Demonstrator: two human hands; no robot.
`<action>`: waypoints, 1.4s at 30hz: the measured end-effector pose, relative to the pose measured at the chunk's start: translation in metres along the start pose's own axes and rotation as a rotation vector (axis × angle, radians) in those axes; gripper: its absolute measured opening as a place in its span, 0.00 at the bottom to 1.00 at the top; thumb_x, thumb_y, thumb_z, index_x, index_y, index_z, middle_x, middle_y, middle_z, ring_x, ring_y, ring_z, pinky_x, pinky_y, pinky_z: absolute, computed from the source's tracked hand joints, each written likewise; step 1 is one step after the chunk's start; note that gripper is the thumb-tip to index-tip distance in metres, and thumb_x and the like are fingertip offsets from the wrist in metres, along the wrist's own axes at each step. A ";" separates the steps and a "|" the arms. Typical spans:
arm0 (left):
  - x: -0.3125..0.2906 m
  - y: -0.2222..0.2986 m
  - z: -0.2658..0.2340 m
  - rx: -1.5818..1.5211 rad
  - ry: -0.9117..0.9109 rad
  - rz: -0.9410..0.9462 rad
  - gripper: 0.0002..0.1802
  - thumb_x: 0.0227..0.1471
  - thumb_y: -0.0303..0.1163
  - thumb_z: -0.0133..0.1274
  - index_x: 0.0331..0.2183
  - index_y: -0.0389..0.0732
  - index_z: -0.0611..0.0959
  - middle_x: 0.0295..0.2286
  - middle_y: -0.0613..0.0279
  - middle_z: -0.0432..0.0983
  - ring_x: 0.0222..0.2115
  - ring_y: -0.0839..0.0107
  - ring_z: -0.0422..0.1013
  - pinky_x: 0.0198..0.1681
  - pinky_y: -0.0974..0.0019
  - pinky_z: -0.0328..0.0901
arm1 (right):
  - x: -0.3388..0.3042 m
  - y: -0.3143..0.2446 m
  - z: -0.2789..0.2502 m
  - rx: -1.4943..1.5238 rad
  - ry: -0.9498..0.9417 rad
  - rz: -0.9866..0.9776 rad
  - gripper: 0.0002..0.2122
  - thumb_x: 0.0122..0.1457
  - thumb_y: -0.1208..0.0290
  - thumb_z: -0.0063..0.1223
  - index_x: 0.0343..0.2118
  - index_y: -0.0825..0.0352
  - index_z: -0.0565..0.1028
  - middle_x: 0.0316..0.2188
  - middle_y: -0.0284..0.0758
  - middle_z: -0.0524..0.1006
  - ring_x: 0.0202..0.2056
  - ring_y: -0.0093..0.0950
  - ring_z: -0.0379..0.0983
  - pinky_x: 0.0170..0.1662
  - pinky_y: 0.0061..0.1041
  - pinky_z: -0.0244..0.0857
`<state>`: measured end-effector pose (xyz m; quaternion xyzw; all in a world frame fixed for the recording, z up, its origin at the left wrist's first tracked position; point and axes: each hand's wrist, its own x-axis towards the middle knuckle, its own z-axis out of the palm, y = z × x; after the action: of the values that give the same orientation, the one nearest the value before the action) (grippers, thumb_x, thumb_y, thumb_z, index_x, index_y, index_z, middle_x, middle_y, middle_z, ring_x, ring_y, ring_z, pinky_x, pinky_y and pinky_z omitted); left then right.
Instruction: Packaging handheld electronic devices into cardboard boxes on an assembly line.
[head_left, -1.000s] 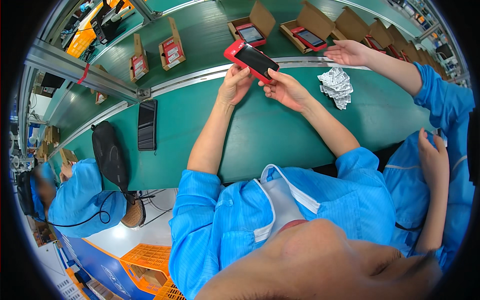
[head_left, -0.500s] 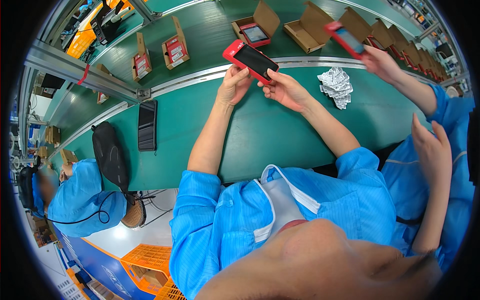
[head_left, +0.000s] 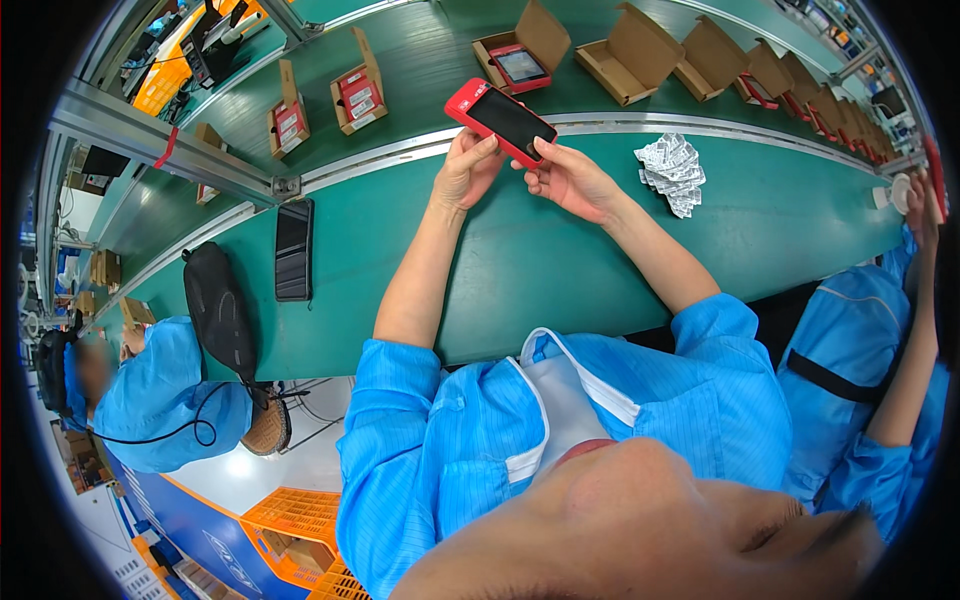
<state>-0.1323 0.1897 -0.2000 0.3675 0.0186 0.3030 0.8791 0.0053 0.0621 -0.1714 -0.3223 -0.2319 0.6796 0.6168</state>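
A red handheld terminal with a dark screen is held up over the back edge of the green table, tilted down to the right. My left hand grips its left side, thumb along the lower edge. At its right lower end my right hand holds it, thumb near the screen's corner. Beyond it on the conveyor, an open cardboard box holds another red terminal. To the right of my hands lies a pile of white printed paper slips.
Open boxes line the green conveyor behind a metal rail. On the left of the table lie a black phone and a black pouch. A co-worker stands close on my right, another person sits left.
The co-worker on the right has drawn a red terminal away to the far right edge. The boxes on the conveyor have shifted slightly right. My hands have hardly moved.
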 end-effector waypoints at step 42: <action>0.003 -0.012 0.002 0.096 -0.098 -0.180 0.38 0.54 0.40 0.52 0.59 0.39 0.54 0.56 0.45 0.55 0.58 0.55 0.54 0.60 0.53 0.51 | -0.054 -0.188 -0.297 -0.092 0.975 -0.521 0.15 0.56 0.63 0.56 0.38 0.71 0.70 0.32 0.43 0.76 0.30 0.29 0.73 0.34 0.23 0.70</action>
<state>-0.1232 0.1833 -0.2058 0.4203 0.0227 0.2034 0.8840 0.3520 0.0088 -0.2327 -0.5581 -0.0211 0.2658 0.7858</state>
